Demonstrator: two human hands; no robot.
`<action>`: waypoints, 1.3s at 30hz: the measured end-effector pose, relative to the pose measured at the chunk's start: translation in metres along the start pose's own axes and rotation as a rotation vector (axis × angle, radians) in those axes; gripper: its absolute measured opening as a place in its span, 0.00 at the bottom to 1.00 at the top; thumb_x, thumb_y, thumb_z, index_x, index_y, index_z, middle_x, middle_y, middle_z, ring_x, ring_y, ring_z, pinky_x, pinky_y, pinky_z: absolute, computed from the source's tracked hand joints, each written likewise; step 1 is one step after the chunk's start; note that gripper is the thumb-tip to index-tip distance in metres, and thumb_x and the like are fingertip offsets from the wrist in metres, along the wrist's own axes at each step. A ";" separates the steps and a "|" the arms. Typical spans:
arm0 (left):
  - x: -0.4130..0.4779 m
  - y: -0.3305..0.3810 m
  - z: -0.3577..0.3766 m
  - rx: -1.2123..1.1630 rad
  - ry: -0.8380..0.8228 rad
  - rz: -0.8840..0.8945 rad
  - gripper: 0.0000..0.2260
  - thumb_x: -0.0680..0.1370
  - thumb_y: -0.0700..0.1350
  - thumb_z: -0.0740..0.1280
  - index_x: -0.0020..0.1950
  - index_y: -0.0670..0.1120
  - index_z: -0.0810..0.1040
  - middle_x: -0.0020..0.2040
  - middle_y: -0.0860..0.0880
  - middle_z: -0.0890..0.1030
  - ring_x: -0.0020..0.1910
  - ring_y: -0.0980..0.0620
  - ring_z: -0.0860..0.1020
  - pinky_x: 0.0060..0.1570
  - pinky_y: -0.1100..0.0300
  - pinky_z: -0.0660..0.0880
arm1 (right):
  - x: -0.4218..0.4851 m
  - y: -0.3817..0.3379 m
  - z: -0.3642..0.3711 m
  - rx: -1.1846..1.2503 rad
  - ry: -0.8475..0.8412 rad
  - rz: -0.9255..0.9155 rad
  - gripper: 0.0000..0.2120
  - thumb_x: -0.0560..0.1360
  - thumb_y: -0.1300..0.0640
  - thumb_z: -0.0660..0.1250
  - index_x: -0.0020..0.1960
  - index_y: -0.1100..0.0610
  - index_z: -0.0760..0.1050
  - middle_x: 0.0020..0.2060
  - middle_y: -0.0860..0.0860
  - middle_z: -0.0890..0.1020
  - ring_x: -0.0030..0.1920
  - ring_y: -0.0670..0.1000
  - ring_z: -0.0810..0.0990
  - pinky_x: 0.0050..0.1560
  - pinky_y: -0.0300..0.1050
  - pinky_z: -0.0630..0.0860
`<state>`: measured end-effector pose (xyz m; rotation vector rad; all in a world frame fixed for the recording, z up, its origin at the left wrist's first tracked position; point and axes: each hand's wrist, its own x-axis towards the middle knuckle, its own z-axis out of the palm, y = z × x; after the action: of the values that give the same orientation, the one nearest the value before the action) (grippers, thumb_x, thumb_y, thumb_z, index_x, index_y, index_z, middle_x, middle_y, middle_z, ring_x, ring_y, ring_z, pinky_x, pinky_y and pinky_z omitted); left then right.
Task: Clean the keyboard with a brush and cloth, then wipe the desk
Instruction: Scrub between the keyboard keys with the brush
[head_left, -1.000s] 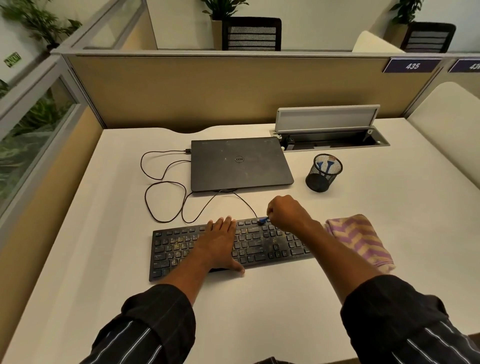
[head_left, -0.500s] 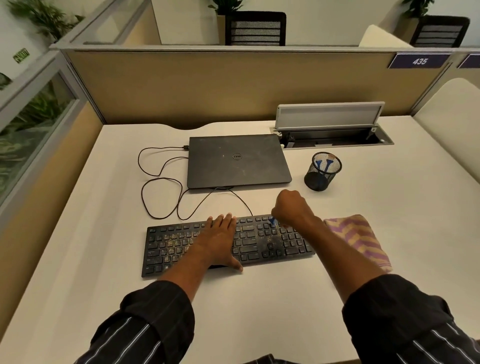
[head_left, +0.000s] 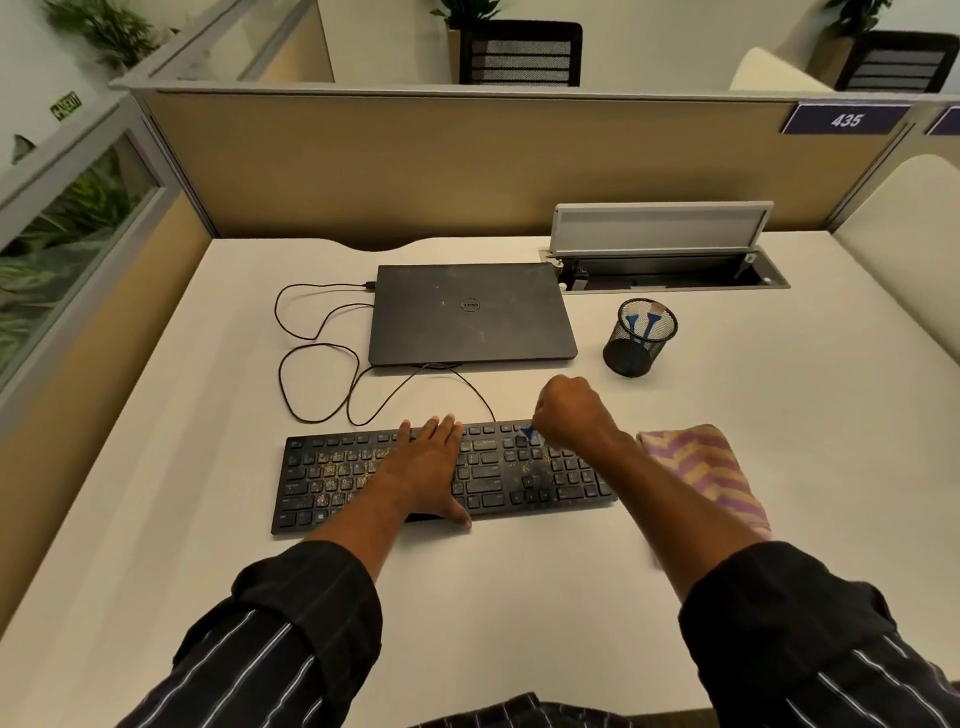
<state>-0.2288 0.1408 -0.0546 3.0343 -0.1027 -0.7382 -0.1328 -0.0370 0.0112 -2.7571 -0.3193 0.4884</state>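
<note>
Keyboard (head_left: 332, 478) lies flat on the bench (head_left: 779, 441) right in front of you, its long side running left to right, with pale specks scattered over the keys of its left half and a smaller patch right of centre. Your left hand (head_left: 431, 462) lies on its middle, palm down, fingers straight and close together, their tips reaching the top row of keys while the thumb stretches along the near edge. Your right hand (head_left: 571, 410) is clenched over the upper right part of the keys, fingers curled round a brush (head_left: 529, 432). Only its blue tip shows below the fist, down at the top rows, and you cannot tell whether it touches them. Just beside the keyboard's right end the cloth (head_left: 701, 467), striped purple and yellow, lies bunched on the bench, partly hidden behind your right forearm. Farther back sits a closed laptop (head_left: 467, 317), with a thin black cable (head_left: 337, 284) looping from its left side across the bench to the keyboard's far edge. To the laptop's right stands a black mesh cup (head_left: 636, 353) holding blue-handled tools.
</note>
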 end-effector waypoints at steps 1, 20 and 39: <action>0.000 -0.001 0.000 -0.006 -0.001 0.005 0.62 0.66 0.72 0.72 0.82 0.44 0.38 0.83 0.45 0.41 0.81 0.44 0.42 0.78 0.40 0.42 | 0.000 0.001 -0.002 0.016 0.019 0.013 0.09 0.74 0.61 0.70 0.53 0.63 0.81 0.48 0.58 0.84 0.44 0.56 0.82 0.46 0.46 0.80; -0.011 -0.030 0.010 -0.026 0.014 0.074 0.60 0.68 0.71 0.71 0.82 0.44 0.39 0.82 0.44 0.40 0.81 0.45 0.41 0.77 0.38 0.41 | -0.014 -0.033 0.013 -0.146 -0.075 -0.058 0.11 0.73 0.59 0.72 0.54 0.62 0.81 0.49 0.57 0.83 0.45 0.54 0.81 0.48 0.45 0.79; -0.011 -0.037 0.010 -0.017 0.020 0.118 0.59 0.68 0.71 0.71 0.82 0.44 0.40 0.83 0.44 0.41 0.81 0.45 0.42 0.78 0.37 0.44 | -0.020 -0.047 0.014 -0.180 -0.015 -0.153 0.12 0.76 0.59 0.68 0.57 0.63 0.81 0.50 0.59 0.84 0.47 0.55 0.81 0.47 0.45 0.78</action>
<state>-0.2412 0.1789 -0.0592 2.9871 -0.2714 -0.6958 -0.1639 0.0047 0.0208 -2.8722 -0.5998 0.4621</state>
